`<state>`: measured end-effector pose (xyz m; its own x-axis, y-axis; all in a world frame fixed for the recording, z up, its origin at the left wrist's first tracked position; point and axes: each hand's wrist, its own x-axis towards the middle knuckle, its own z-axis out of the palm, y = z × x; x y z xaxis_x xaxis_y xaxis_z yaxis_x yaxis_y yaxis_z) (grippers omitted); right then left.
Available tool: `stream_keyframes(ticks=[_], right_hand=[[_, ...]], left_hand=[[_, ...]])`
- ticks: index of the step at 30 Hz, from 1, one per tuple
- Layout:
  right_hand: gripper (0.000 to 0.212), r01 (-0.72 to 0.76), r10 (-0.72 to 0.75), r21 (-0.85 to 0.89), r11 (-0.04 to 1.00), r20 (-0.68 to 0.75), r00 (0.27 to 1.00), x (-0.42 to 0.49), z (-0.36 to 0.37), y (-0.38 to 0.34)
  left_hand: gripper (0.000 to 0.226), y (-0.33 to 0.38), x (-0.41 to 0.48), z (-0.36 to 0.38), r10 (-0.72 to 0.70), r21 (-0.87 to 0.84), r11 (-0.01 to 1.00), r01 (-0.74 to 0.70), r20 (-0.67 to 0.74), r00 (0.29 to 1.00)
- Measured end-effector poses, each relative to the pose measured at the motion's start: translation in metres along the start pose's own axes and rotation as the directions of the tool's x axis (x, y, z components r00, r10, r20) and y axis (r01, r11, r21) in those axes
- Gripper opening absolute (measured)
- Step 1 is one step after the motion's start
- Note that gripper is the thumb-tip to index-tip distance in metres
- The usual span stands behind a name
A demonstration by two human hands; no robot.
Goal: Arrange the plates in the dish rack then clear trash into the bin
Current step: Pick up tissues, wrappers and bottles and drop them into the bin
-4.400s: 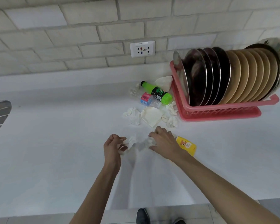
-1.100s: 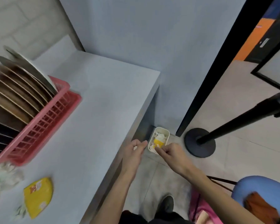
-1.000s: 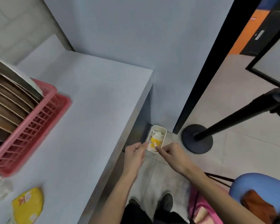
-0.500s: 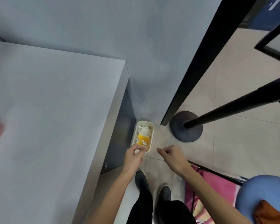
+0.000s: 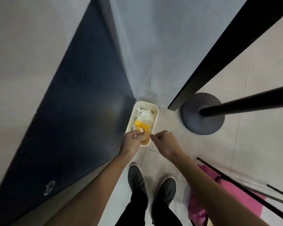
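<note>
Pale countertop (image 5: 23, 62) fills the left, blurred. Below its edge sits a dark cabinet side panel (image 5: 72, 119) with a small round metal fitting (image 5: 49, 187) low down. Blue-grey wall (image 5: 162, 46) meets the panel at the corner. Black door frame (image 5: 219, 59) runs diagonally from top right down to the floor. Just right of its foot is a round dark stanchion base (image 5: 203, 121), its black pole (image 5: 252, 101) running out of frame to the right. Floor is beige tile (image 5: 260, 144), grout lines visible. Bottom centre: two dark shoes (image 5: 135, 178), black trousers (image 5: 134, 209). Bottom right: pink fabric (image 5: 235, 201) with thin black rods (image 5: 235, 183) crossing it; can't tell what they belong to.
</note>
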<state>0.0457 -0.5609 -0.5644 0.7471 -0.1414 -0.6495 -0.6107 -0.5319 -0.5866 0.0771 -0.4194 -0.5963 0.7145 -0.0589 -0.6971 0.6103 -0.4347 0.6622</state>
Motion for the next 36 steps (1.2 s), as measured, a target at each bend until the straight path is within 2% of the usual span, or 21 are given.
stream_keyframes(ticks=[2,8,11,16,20,23,24,27,29,33,36], right_hand=[[0.055,0.0,0.0,0.005,1.0,0.007,1.0,0.03,0.016,0.02],[0.053,-0.009,0.009,0.004,1.0,0.025,1.0,0.099,0.05,0.078],[0.052,-0.005,0.004,0.009,1.0,0.033,0.999,0.124,0.062,0.093],[0.043,0.064,-0.065,0.087,0.994,0.009,0.998,0.15,0.07,0.09],[0.017,0.122,-0.121,0.054,0.991,-0.029,0.992,0.179,0.075,0.068],[0.008,0.112,-0.109,0.058,0.992,-0.053,0.993,0.197,0.074,0.05],[0.01,0.101,-0.099,0.054,0.993,-0.053,0.994,0.201,0.072,0.047],[0.041,0.083,-0.083,0.041,0.996,-0.01,0.997,0.198,0.058,0.037],[0.054,0.079,-0.079,-0.032,0.996,0.004,0.997,0.186,0.046,0.035],[0.048,0.109,-0.097,-0.201,0.973,0.071,0.993,0.152,0.026,0.034],[0.04,0.135,-0.108,-0.226,0.965,0.128,0.986,0.114,0.011,0.019]], left_hand=[[0.031,-0.025,0.036,0.009,-0.024,0.029,0.999,0.025,-0.012,1.0],[0.019,-0.077,0.125,0.033,0.06,0.19,0.981,-0.046,-0.067,0.996],[0.013,-0.093,0.154,0.042,0.087,0.217,0.973,-0.077,-0.039,0.995],[0.018,-0.117,0.165,0.042,0.087,0.175,0.981,-0.082,-0.017,0.996],[0.026,-0.12,0.156,0.031,0.057,0.084,0.995,-0.049,-0.089,0.994],[0.033,-0.121,0.144,0.023,0.025,0.031,0.999,-0.021,-0.135,0.991],[0.032,-0.121,0.139,0.021,0.016,0.023,1.0,-0.013,-0.145,0.989],[0.029,-0.116,0.124,0.017,0.016,0.013,1.0,-0.014,-0.17,0.985],[0.027,-0.108,0.114,0.015,0.001,-0.006,1.0,-0.002,-0.18,0.984],[0.026,-0.076,0.081,0.009,-0.017,-0.026,1.0,0.013,-0.152,0.988],[0.027,-0.039,0.04,0.0,0.003,-0.023,1.0,-0.006,-0.132,0.991]])
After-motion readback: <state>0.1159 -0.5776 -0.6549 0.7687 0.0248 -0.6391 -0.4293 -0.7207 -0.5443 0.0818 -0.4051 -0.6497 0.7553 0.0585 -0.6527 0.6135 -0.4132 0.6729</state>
